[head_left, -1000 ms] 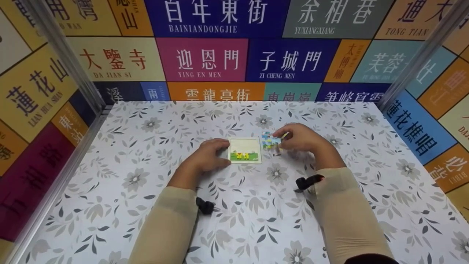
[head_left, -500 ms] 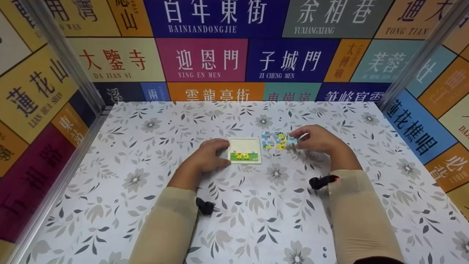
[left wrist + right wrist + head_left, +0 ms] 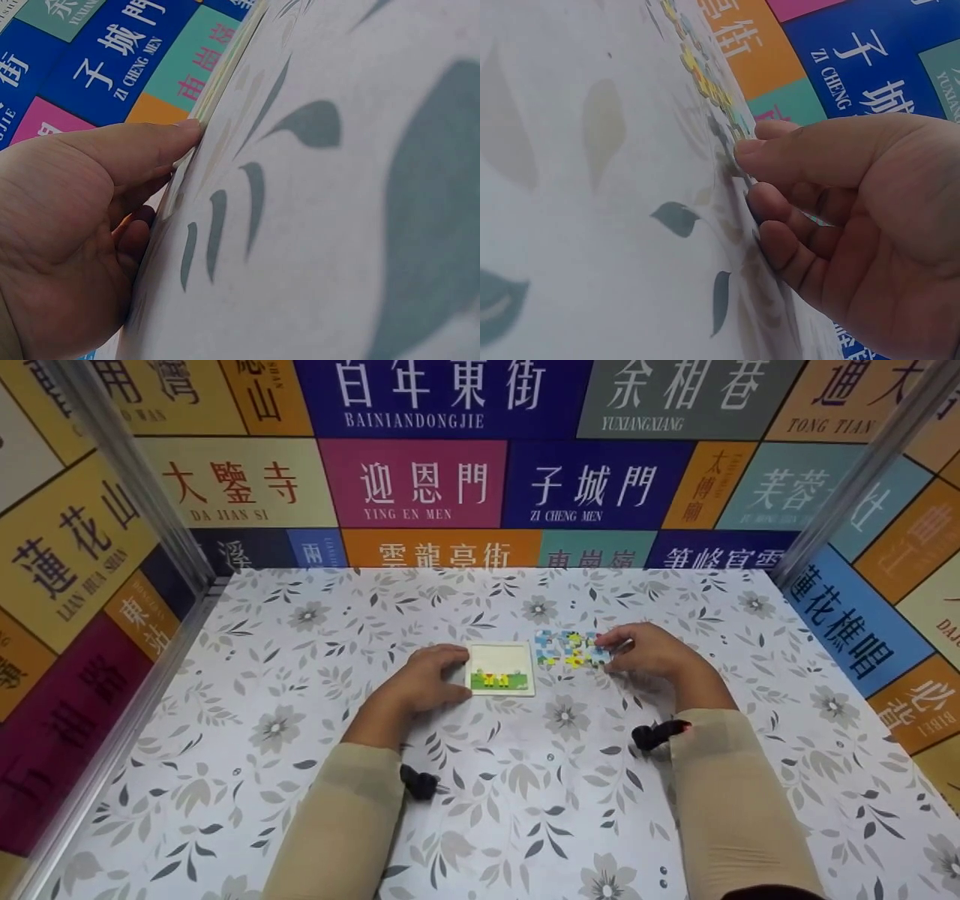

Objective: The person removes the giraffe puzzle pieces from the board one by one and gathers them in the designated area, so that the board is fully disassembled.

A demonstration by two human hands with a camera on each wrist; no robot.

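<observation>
A square jigsaw tray (image 3: 501,657) with a pale frame lies mid-table in the head view. Yellow figures on green fill its lower strip; the upper part is bare and pale. My left hand (image 3: 429,678) holds its left side, thumb at the near corner and fingers at the far one. Just right of the tray lies a patch of blue and yellow puzzle pieces (image 3: 573,639). At its right end my right hand (image 3: 654,654) has thumb and index finger around an edge piece. In the right wrist view the thumb tip meets the row of pieces (image 3: 702,79); its other fingers curl near the tabletop.
A white tablecloth (image 3: 517,802) with grey flowers and leaves covers the table. Colourful sign-printed panels (image 3: 424,484) stand along the back and both sides, with metal posts (image 3: 154,484) at the corners. Small black wrist cameras (image 3: 420,782) sit at both sleeves.
My right hand has moved right from the middle of the pieces to their right end, uncovering more of the patch, and then shifted slightly nearer. My left hand and the tray have stayed put.
</observation>
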